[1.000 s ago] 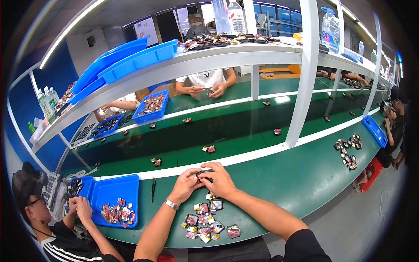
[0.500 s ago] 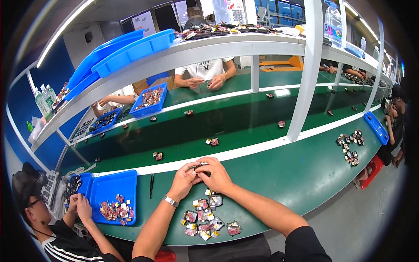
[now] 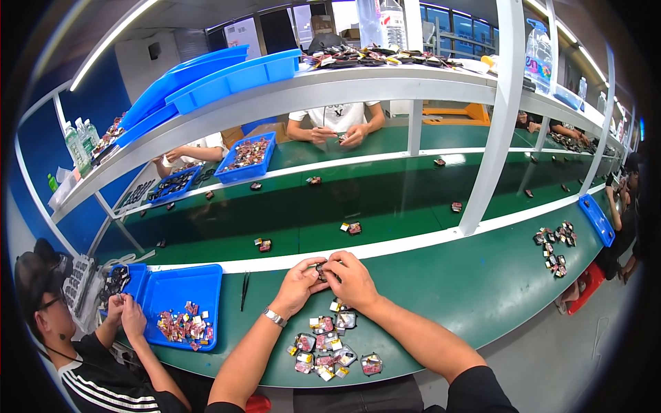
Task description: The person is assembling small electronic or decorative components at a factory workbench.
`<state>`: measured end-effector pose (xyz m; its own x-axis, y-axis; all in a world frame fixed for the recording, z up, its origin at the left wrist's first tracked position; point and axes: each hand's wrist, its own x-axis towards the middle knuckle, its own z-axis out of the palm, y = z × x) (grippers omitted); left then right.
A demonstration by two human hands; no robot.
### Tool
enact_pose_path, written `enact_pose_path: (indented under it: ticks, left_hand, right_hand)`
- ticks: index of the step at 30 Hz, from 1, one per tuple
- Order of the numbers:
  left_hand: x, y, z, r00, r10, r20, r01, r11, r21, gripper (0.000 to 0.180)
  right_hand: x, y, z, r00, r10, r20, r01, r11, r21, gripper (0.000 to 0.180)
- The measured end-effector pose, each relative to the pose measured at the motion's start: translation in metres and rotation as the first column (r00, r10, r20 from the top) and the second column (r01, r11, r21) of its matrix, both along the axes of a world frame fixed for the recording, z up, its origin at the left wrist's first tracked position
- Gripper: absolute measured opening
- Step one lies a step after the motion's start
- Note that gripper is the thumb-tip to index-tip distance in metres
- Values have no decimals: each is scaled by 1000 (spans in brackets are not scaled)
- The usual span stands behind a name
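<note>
My left hand [image 3: 296,288] is closed on a small dark electronic part [image 3: 321,271], holding it above the green bench near its white rail. My right hand [image 3: 354,282] meets it from the right, thumb and fingers pinched at the same part. Fingers cover most of this piece, so its exact kind does not show. Just below my wrists lies a cluster of small electronic modules [image 3: 323,341], black-framed with pinkish boards and white and yellow pieces. Black tweezers [image 3: 244,292] rest on the bench left of my left hand.
A blue tray [image 3: 219,303] with pinkish boards stands at left, beside a co-worker's hands [image 3: 131,315]. Modules ride on the green belt [image 3: 303,220] beyond the rail. A white post [image 3: 492,124] rises at right, near another group of modules [image 3: 555,246].
The whole view has shifted a little, so the bench appears slightly further right. My fingers have moved on the part, and more of it shows between my hands. Both hands keep together.
</note>
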<state>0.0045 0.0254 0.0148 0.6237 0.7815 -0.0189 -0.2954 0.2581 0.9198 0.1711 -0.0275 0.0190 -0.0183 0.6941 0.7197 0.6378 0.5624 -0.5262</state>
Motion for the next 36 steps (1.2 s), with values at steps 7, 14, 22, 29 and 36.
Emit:
enact_pose_path:
  ticks: [7, 14, 22, 29, 36]
  left_hand:
    - [-1, 1, 0, 1000, -15, 11, 15, 1000, -11, 34]
    - [1, -2, 1, 1000, 7, -18, -7, 1000, 1, 34]
    - [3, 1, -5, 998, 51, -26, -50, 999, 17, 29]
    - [6, 1, -14, 974, 182, -136, -154, 970, 189, 20]
    - [6, 0, -10, 985, 123, -117, -90, 963, 256, 22]
  right_hand:
    - [-3, -1, 1, 997, -38, 64, 34, 998, 62, 13]
    - [-6, 2, -2, 995, -83, 54, 79, 995, 66, 15]
    - [-8, 4, -5, 996, -80, 50, 77, 996, 52, 17]
    - [-5, 3, -1, 915, 44, -401, -117, 980, -160, 16]
    - [2, 5, -1, 915, 54, -400, -150, 966, -213, 21]
